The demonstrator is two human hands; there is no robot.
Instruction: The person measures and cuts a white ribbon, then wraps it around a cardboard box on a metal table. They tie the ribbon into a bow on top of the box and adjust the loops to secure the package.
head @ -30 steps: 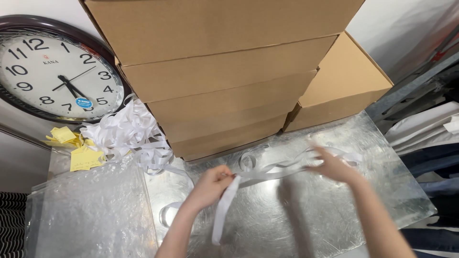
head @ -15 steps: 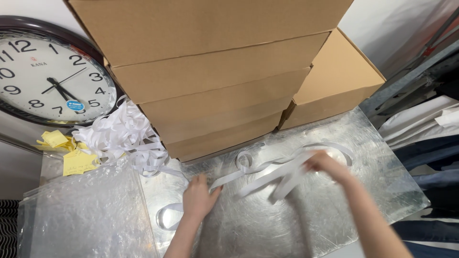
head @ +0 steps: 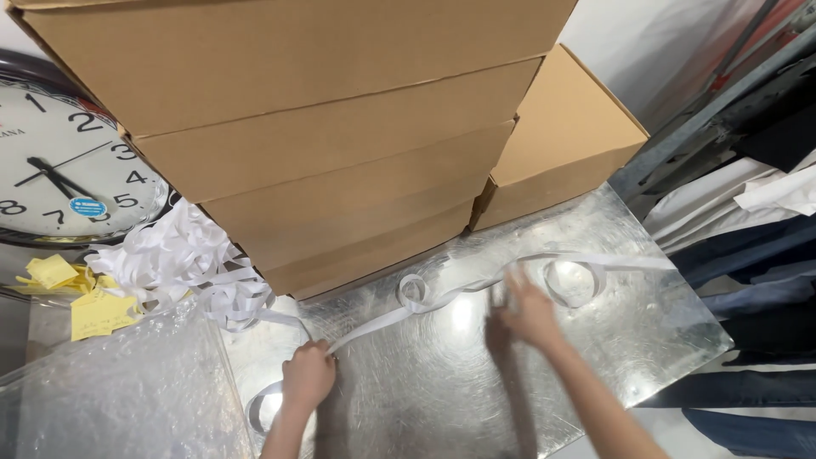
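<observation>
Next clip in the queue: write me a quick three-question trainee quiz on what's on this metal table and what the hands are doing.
1. True or false: the left hand presses the white strip against the metal table.
2. What lies heaped left of the stacked cardboard boxes? A) coiled white strips B) scissors C) folded shirts
3. Fill in: behind the heap of white strips leans a round wall ____.

Key
1. True; the right hand rests further along the same strip.
2. A.
3. Clock, beside yellow paper notes.
</observation>
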